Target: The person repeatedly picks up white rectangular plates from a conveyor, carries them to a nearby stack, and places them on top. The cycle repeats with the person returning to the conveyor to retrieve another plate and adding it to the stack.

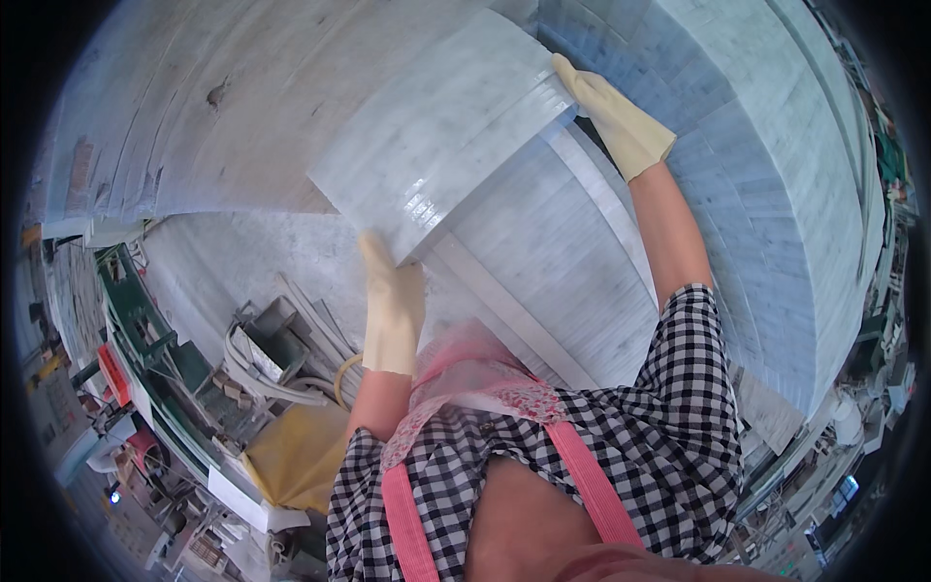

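A wide pale grey marble-look slab (441, 131) spans between my two hands, its glossy near edge catching the light. My left hand (393, 296), in a cream rubber glove, is closed at the slab's near left corner; the fingers are partly hidden by the slab. At the far right corner my right hand (611, 112), gloved alike, grips the slab's end, thumb side along the edge. Below the slab lies a stack of similar grey slabs (543, 233), crossed by pale strips (514, 315). Whether the held slab touches this stack, I cannot tell.
On the right, a tall curved-looking bank of blue-grey slabs (718, 126) stands close to my right arm. A broad greyish-brown surface (213, 107) fills the upper left. Hoses (276, 388), a yellow sheet (291, 456) and green machine framing (145, 310) lie to the lower left.
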The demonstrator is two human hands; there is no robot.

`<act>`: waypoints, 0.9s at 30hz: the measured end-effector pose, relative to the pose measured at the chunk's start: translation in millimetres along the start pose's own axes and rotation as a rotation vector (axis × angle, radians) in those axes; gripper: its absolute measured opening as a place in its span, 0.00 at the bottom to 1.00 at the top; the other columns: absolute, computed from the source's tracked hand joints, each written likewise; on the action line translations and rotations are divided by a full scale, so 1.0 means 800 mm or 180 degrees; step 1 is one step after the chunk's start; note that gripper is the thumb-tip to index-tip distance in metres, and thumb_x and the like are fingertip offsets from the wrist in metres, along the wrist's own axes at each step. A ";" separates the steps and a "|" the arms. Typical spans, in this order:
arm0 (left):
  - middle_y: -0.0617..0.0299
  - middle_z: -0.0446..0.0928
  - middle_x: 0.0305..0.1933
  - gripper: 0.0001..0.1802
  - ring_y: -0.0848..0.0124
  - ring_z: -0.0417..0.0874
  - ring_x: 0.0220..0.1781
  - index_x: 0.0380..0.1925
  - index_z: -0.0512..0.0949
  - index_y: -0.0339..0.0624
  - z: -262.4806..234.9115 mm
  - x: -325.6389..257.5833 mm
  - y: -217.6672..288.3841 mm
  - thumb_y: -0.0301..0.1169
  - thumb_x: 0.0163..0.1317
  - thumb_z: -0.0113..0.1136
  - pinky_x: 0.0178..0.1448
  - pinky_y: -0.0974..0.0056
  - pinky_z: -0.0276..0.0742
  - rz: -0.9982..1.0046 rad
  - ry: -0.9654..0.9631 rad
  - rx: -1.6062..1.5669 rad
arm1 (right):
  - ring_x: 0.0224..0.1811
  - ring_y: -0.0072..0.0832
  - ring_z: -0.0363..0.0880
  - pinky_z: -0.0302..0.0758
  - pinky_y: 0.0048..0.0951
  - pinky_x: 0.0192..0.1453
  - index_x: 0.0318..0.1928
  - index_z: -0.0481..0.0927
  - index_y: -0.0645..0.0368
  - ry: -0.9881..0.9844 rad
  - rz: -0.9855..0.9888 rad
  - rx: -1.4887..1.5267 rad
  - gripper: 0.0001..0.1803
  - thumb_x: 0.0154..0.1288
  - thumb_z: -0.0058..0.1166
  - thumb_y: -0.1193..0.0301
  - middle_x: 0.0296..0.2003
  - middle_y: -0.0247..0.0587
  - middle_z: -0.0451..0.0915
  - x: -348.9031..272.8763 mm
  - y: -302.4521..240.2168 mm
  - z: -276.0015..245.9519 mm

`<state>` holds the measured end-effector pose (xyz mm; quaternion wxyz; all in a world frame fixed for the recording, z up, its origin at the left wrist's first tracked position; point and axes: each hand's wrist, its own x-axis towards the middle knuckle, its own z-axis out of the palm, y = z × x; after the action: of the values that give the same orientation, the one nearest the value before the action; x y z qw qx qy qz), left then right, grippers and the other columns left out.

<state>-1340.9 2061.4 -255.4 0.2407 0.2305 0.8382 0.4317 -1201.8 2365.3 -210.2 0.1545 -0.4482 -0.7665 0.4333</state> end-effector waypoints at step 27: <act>0.46 0.65 0.71 0.40 0.60 0.65 0.72 0.72 0.57 0.32 -0.027 -0.028 -0.110 0.36 0.64 0.63 0.76 0.58 0.55 -0.0208 -0.0513 -0.2110 | 0.72 0.32 0.65 0.56 0.29 0.76 0.69 0.70 0.64 0.0596 -0.0258 0.1566 0.39 0.73 0.46 0.43 0.67 0.46 0.72 -0.053 0.048 0.138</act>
<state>-1352.2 1989.3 -313.2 0.3817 0.1461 0.6375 0.6531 -1226.4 2281.1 -298.1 0.3463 -0.4043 -0.6378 0.5566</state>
